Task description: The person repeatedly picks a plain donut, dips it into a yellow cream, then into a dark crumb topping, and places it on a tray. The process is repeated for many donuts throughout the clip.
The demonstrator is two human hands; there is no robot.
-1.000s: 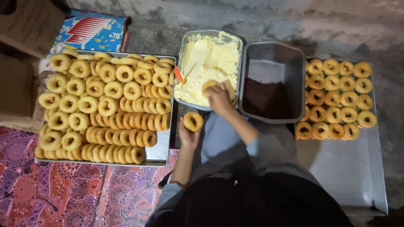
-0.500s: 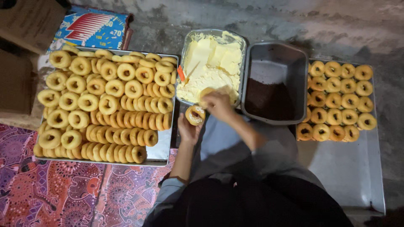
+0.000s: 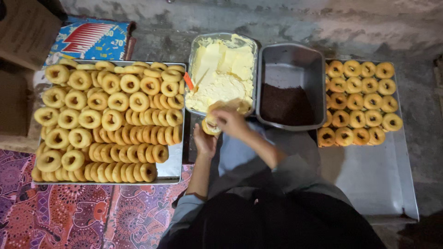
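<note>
My left hand (image 3: 204,142) holds a ring-shaped doughnut (image 3: 210,127) from below, just in front of the cream pan. My right hand (image 3: 229,121) lies over the doughnut's top and grips a flat spreader (image 3: 233,105) with pale cream on it. The metal pan of yellow-white cream (image 3: 221,74) sits right behind both hands. Beside it on the right is a grey pan (image 3: 290,69) with dark brown sprinkles (image 3: 286,105) in its near half.
A large metal tray (image 3: 171,169) on the left is piled with plain doughnuts (image 3: 104,117). A second tray (image 3: 374,175) on the right carries rows of doughnuts (image 3: 360,101) at its far end. Cardboard boxes (image 3: 23,32), a blue box (image 3: 90,39) and a patterned cloth (image 3: 60,216) surround them.
My right hand came back from the cream pan with the spreader and now rests over the doughnut. My left hand raised the doughnut slightly toward the pan.
</note>
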